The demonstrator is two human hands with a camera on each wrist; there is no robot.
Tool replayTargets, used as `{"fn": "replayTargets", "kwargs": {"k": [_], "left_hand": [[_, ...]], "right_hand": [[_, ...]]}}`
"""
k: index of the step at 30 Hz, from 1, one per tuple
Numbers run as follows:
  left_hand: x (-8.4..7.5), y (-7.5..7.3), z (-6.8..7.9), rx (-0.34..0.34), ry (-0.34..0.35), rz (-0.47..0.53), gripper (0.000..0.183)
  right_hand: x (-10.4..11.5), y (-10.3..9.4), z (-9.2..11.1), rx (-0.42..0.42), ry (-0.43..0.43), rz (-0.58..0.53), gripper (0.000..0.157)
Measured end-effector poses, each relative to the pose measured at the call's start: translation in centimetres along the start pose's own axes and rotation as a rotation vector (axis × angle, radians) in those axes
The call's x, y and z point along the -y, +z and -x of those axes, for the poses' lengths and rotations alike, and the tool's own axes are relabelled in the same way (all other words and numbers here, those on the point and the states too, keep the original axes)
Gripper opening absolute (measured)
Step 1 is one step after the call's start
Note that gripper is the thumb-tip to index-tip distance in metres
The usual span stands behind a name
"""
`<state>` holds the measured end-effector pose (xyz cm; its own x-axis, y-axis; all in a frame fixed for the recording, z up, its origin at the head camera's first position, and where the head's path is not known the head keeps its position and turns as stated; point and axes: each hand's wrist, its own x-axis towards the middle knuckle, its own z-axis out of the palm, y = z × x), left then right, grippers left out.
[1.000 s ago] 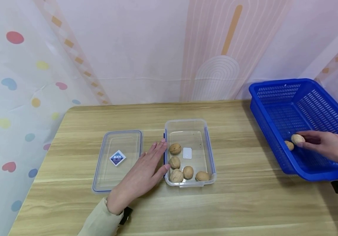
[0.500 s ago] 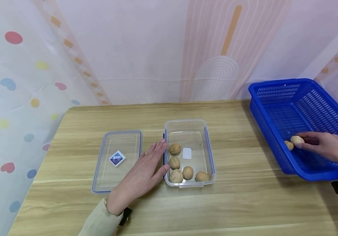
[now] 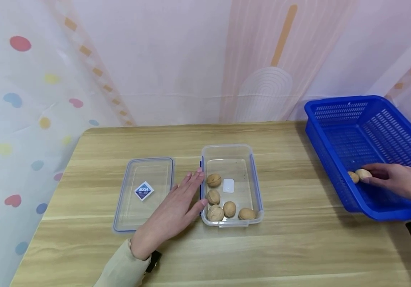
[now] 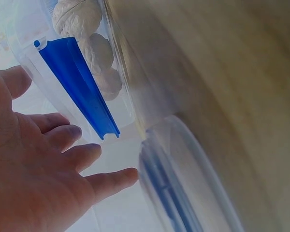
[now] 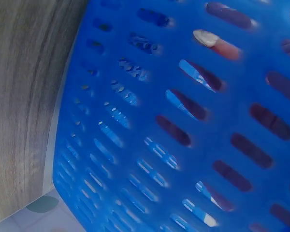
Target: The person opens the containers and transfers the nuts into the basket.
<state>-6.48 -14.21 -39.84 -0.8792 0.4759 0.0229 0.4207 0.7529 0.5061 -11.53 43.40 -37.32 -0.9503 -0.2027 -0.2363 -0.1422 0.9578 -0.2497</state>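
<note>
In the head view my left hand (image 3: pixel 171 211) lies with straight fingers against the left side of a clear plastic food container (image 3: pixel 257 187). Several walnuts (image 3: pixel 215 213) sit along its left and near sides. The left wrist view shows the fingers beside the container's blue clip (image 4: pixel 79 89). Over at the right, my right hand (image 3: pixel 399 179) reaches into a blue plastic basket (image 3: pixel 322 139) and pinches a pale walnut (image 3: pixel 364 174) between thumb and fingers. A browner walnut (image 3: pixel 353 177) lies right beside it. Through the slots in the right wrist view, only bits of the hand show.
The container's clear lid (image 3: pixel 124 215), with a blue sealing edge and a BXH label (image 3: pixel 144 191), lies flat left of the container, partly behind my left hand. A wooden table (image 3: pixel 263 255) bears everything. A patterned cloth (image 3: pixel 176 59) hangs behind its far edge.
My right hand has lowered slightly with the pale walnut, which now sits closer against the browner one. The left hand and the container have stayed in place.
</note>
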Motion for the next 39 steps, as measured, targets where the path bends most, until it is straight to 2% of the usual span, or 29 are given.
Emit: {"fn": "replayTargets", "kwargs": {"k": [8, 13, 15, 21, 28, 34, 39], "left_hand": [[0.1, -0.2, 0.0, 0.013, 0.008, 0.009, 0.071], [0.3, -0.5, -0.1, 0.036, 0.022, 0.01, 0.074], [0.3, -0.6, -0.2, 0.041, 0.026, 0.015, 0.076], [0.4, -0.6, -0.2, 0.053, 0.033, 0.026, 0.08], [0.6, -0.5, -0.1, 0.064, 0.041, -0.022, 0.076], [0.5, -0.6, -0.2, 0.073, 0.037, -0.031, 0.075], [0.3, -0.7, -0.2, 0.084, 0.034, -0.029, 0.075]], "right_hand": [[0.0, 0.0, 0.1, 0.004, -0.01, 0.0, 0.05], [0.3, -0.2, 0.4, -0.024, 0.032, -0.009, 0.051], [0.4, -0.3, 0.6, -0.061, 0.049, -0.018, 0.051], [1.1, 0.0, 1.9, -0.251, 0.074, -0.049, 0.05], [2.9, 0.4, 3.4, -0.412, 0.013, 0.011, 0.05], [5.2, 0.2, 4.5, -0.506, -0.005, -0.104, 0.047], [7.2, 0.3, 5.2, -0.636, -0.061, -0.2, 0.04]]}}
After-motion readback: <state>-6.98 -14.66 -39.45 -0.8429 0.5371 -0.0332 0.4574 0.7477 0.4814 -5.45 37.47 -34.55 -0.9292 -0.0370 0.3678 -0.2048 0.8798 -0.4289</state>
